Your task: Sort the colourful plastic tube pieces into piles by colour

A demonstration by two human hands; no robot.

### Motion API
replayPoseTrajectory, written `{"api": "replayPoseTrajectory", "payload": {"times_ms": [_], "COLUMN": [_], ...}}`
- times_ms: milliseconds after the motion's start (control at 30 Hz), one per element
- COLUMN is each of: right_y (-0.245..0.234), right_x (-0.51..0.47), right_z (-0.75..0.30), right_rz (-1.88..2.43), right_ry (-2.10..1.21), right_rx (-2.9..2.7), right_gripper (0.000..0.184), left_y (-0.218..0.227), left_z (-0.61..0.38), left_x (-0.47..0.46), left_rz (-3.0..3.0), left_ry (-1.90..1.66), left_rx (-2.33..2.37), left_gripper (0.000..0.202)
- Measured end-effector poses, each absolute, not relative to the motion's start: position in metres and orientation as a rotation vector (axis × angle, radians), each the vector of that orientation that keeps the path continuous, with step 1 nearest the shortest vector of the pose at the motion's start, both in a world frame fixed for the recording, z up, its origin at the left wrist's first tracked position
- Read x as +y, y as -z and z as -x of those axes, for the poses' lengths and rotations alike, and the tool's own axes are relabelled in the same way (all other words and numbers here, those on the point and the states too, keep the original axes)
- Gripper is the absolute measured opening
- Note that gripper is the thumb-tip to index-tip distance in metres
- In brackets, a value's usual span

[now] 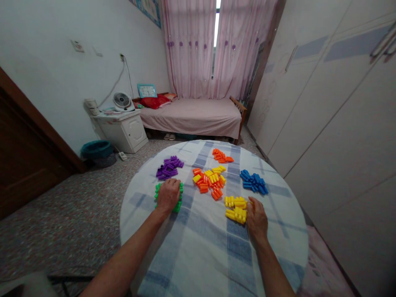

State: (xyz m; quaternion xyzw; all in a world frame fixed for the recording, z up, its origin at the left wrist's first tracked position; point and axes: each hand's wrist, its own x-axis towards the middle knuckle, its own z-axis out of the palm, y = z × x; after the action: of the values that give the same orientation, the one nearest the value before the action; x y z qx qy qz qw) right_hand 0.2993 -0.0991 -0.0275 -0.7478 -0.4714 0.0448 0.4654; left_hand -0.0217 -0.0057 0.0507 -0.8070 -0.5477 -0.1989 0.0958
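My left hand [168, 194] lies over a pile of small green plastic pieces [177, 206] on the left of the table. Its fingers are curled down, and the palm hides the middle of the pile and anything they hold. On the right, my right hand [257, 219] rests on the cloth with bent fingers, against the edge of a pile of yellow plastic pieces [236, 214]. Whether a piece is between those fingers is hidden. Between and beyond the hands is a mixed heap of orange and yellow pieces [204, 181].
Purple pieces [170, 167] lie behind my left hand, blue pieces [253, 182] behind my right, and orange pieces [221, 156] near the far edge. A checked cloth [198, 255] covers the round table. Beyond stand a bed [192, 115], a white cabinet [133, 132] and a bin [97, 152].
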Motion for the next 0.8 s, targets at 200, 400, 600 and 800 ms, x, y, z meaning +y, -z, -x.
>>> {"api": "replayPoseTrajectory", "payload": {"times_ms": [200,400,600,800], "right_y": [0.028,0.03,0.033,0.032], "right_x": [-0.098,-0.099,-0.102,-0.104], "right_z": [-0.3,-0.301,-0.303,-0.304], "right_rz": [1.827,1.802,1.826,1.824], "right_ry": [-0.123,-0.144,-0.183,-0.156], "right_rx": [-1.175,-1.151,-1.109,-1.093], "right_gripper": [0.045,0.042,0.041,0.037], "left_y": [-0.04,-0.04,-0.019,0.01], "left_z": [0.059,0.032,-0.044,-0.082], "left_x": [0.001,-0.009,0.002,0.041], "left_rz": [2.372,2.344,2.456,2.105], "left_ry": [0.438,0.918,1.556,1.858], "left_rx": [-1.62,-1.569,-1.659,-2.03], "left_gripper": [0.028,0.029,0.029,0.037]}}
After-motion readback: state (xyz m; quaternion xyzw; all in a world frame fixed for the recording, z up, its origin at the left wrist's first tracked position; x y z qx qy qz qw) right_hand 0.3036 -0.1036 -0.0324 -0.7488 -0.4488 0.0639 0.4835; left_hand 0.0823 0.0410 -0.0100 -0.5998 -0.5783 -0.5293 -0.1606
